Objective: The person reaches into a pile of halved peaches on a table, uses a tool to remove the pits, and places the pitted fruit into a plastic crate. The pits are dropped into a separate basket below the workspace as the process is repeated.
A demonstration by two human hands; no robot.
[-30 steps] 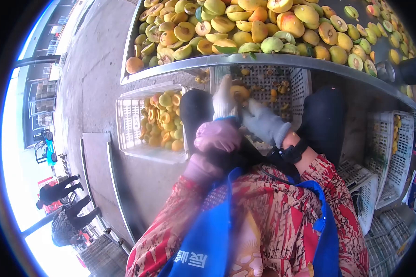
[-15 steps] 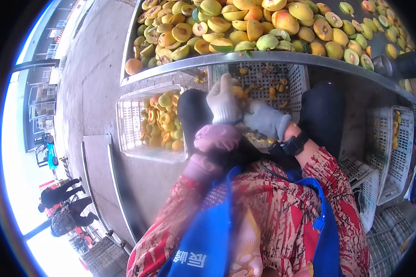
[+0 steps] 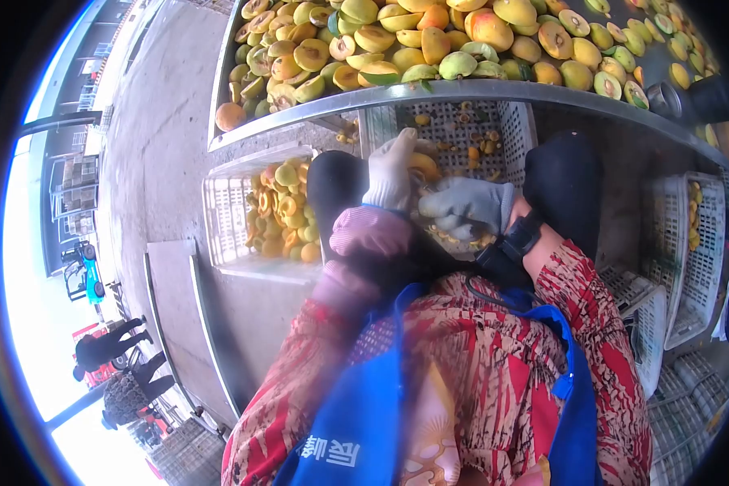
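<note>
My left hand (image 3: 391,172), in a white glove with a pink striped cuff, is closed around a yellow peach (image 3: 424,167), partly hidden by the fingers. Close against its lower right side is my right hand (image 3: 466,204), in a grey glove with a black watch at the wrist. Its fingers are curled together; what they grip is hidden. Below both hands, between my knees, a plastic crate (image 3: 520,134) holds scattered pits and scraps. On my left stands a white crate (image 3: 219,212) of cored peach halves (image 3: 279,206).
A metal-edged table (image 3: 364,95) heaped with halved peaches (image 3: 373,39) spans the top. More crates (image 3: 688,267) stand at the right. A flat board (image 3: 170,316) lies on the floor at left; two people (image 3: 125,393) and a blue forklift (image 3: 89,274) are beyond.
My right hand has turned and its curled fingers now show beside the peach. My left hand has shifted slightly, showing more of the peach. The whole view has tilted a little.
</note>
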